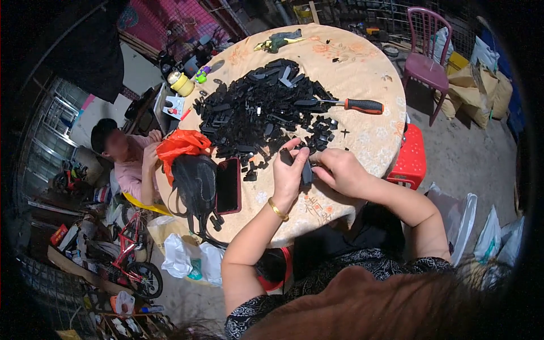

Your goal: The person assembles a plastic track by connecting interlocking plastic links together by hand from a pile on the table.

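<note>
My left hand (290, 173) is closed around a black plastic piece (306, 173) near the table's front edge, with the thumb pressed on it. A gold bracelet circles that wrist. Close against the piece is my right hand (339, 173), its fingers curled inward; whatever lies between its fingertips is hidden. Just beyond both hands spreads a large heap of black plastic parts (249, 107). A screwdriver (362, 106) with a red and black handle lies at the heap's right side, its shaft pointing into the parts.
A round table (368, 141) wears a patterned cloth. Left of my hands lie a phone (228, 186), a black bag (194, 178) and an orange-red plastic bag (182, 146). Another person (133, 156) sits at the left. A red stool (409, 157) and a purple chair (429, 71) stand right.
</note>
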{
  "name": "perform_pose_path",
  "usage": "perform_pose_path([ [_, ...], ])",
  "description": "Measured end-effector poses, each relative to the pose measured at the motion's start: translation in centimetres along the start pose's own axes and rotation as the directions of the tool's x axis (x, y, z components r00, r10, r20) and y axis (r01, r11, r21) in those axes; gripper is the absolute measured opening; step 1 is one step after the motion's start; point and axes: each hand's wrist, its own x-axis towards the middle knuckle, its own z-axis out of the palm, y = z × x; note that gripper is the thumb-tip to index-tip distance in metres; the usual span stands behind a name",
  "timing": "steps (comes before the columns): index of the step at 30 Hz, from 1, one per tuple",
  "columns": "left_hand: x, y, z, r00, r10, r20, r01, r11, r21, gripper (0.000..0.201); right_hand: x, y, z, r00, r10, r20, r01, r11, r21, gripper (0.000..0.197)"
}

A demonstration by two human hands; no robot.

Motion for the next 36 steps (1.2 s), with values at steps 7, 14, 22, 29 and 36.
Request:
perform_pose_path([
  [7, -0.4, 0.3, 0.2, 0.988, 0.124, -0.096, -0.114, 0.988, 0.100, 0.032, -0.4, -0.3, 0.3, 0.961, -0.211, 0.177, 0.248, 0.943, -0.221, 0.012],
  [14, -0.6, -0.3, 0.3, 0.981, 0.118, -0.153, -0.092, 0.982, 0.167, 0.028, -1.7, -1.3, 1.3, 0.964, -0.178, 0.199, 0.238, 0.908, -0.343, 0.011],
  [22, 1.0, 0.4, -1.3, 0.965, -0.233, -0.119, 0.193, 0.941, -0.278, 0.029, -2.6, -1.4, 0.1, 0.999, -0.012, 0.046, 0.027, 0.944, -0.329, 0.031],
  [29, -5.7, 9.1, -7.6, 0.991, -0.133, -0.018, 0.134, 0.971, 0.198, 0.029, -3.7, 1.0, -3.0, 0.963, 0.209, 0.169, -0.126, 0.905, -0.407, 0.052],
  [36, -17.1, 5.6, -20.2, 0.853, 0.235, -0.466, 0.397, 0.287, 0.872, 0.029, -3.2, -0.4, -0.4, 0.945, 0.184, 0.269, -0.121, 0.965, -0.233, 0.049],
])
